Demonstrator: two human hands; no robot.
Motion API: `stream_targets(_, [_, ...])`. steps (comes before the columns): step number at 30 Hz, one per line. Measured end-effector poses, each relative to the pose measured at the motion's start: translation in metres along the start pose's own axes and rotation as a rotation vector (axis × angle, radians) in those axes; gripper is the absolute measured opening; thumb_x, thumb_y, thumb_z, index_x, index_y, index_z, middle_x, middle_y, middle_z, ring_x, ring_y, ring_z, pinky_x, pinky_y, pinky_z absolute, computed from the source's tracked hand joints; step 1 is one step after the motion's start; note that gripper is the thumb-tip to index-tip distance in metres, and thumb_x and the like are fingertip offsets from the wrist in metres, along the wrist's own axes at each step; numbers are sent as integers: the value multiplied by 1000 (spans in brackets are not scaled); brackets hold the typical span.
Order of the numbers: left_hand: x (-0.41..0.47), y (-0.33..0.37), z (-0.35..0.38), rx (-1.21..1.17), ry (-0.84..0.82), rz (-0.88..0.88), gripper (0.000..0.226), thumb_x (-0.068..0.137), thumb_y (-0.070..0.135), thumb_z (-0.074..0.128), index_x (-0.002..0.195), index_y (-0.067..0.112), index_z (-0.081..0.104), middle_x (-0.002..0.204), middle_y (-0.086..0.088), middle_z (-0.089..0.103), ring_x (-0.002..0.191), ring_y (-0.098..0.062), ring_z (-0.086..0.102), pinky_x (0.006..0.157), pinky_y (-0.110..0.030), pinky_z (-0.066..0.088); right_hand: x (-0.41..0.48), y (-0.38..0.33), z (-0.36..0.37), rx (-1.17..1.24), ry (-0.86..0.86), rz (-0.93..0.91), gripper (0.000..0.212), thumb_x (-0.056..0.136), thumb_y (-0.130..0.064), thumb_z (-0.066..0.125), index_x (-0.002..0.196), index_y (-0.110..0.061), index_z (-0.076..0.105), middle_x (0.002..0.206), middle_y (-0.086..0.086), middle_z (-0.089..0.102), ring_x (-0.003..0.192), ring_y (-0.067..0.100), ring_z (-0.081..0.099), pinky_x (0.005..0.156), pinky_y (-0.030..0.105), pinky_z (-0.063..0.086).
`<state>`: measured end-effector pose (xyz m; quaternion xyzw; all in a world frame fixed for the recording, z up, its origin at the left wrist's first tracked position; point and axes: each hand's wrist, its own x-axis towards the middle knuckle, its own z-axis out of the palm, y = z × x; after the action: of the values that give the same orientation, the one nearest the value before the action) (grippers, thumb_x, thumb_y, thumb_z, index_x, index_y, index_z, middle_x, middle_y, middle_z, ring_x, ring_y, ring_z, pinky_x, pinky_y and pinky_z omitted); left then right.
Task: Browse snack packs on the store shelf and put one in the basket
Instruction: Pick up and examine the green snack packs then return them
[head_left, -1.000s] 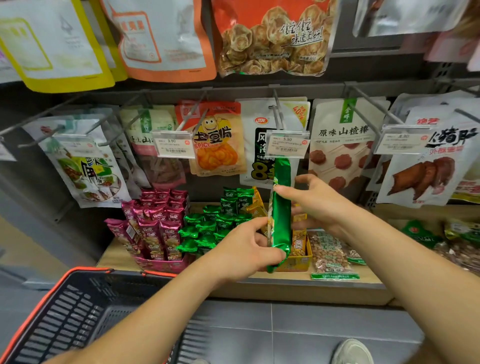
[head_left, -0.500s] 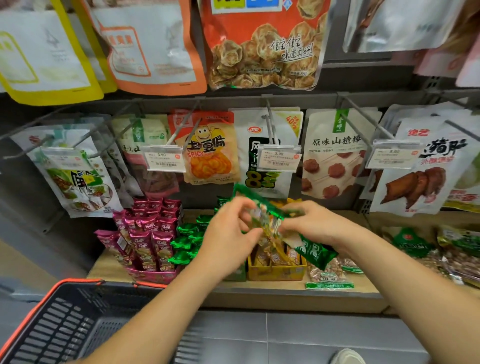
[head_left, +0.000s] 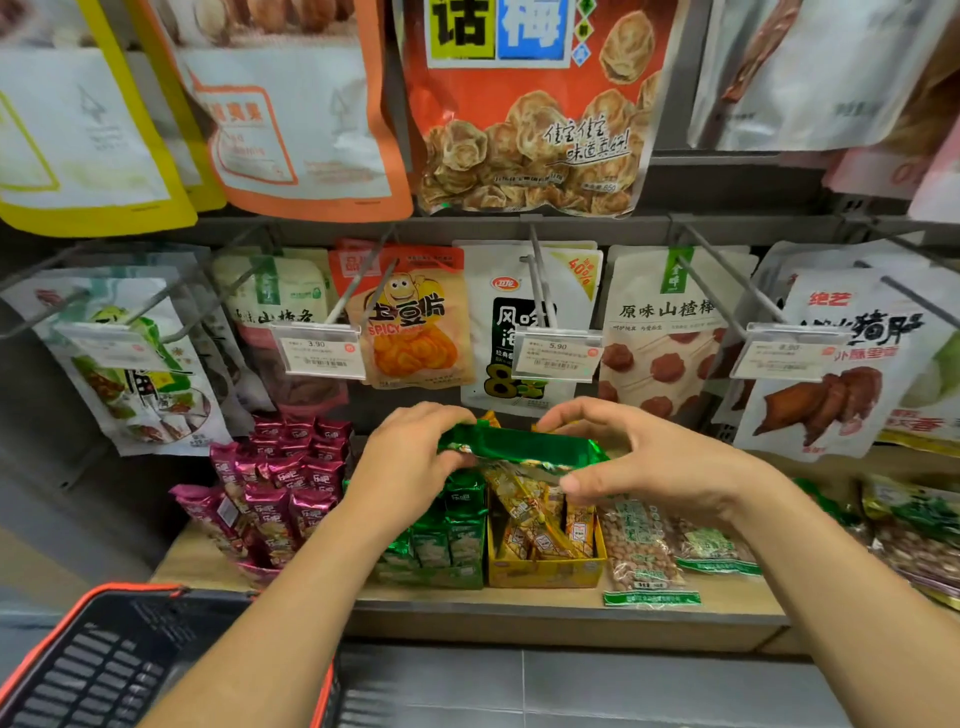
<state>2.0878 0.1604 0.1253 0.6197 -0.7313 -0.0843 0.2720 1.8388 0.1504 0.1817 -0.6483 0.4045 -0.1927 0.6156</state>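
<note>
Browsing step, pack under inspection. Shelf (head_left: 519, 610): wooden, directly below both hands. Basket (head_left: 104, 670): below and left of the left forearm, well apart from the pack. Hanging pouches (head_left: 670, 332): just above the hands; their price tags (head_left: 558, 356) jut forward and may snag a lift. Left hand (head_left: 410, 457) and right hand (head_left: 654, 462): each grips one end of the green snack pack (head_left: 519, 447), held level between them over the yellow box (head_left: 545, 571). Next move probably needs one hand to let go and a carry down-left.
</note>
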Motion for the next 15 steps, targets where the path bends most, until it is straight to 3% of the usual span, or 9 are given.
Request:
stream_targets(2, [7, -2, 5, -46, -12, -33, 39, 82, 19, 73, 119, 29, 64, 119, 7, 63, 103, -17, 56, 93, -35, 45, -1, 0, 1, -30, -30, -49, 49, 77, -10, 80, 116, -33, 63, 128, -1, 60, 106, 22, 67, 84, 29, 56])
stream_targets(5, [18, -6, 13, -157, -19, -135, 37, 80, 25, 76, 113, 36, 64, 111, 8, 66, 93, -16, 60, 86, -37, 50, 4, -2, 5, -21, 117, -144, 38, 82, -22, 76, 113, -41, 67, 123, -6, 63, 103, 14, 68, 85, 27, 56])
stream_targets(8, [25, -9, 22, -244, -161, -218, 39, 77, 31, 79, 112, 40, 66, 109, 7, 68, 100, -14, 62, 90, -36, 52, 16, 4, 10, -297, 330, -232, 34, 89, -24, 68, 121, -33, 64, 126, -7, 61, 111, 16, 62, 96, 30, 50])
stream_targets(11, [28, -13, 29, -178, -319, -241, 47, 82, 21, 76, 123, 38, 62, 126, 2, 64, 115, -18, 59, 98, -38, 50, 29, 14, 16, -666, 412, -234, 40, 92, -28, 65, 131, -27, 58, 123, -6, 58, 118, 12, 53, 97, 15, 34])
stream_targets(15, [31, -15, 27, -200, -340, -240, 58, 81, 18, 75, 131, 41, 55, 127, 3, 62, 104, -18, 64, 93, -37, 53, 46, 17, 26, -612, 515, -227, 44, 87, -28, 71, 130, -26, 61, 116, -11, 61, 110, 0, 50, 96, 9, 34])
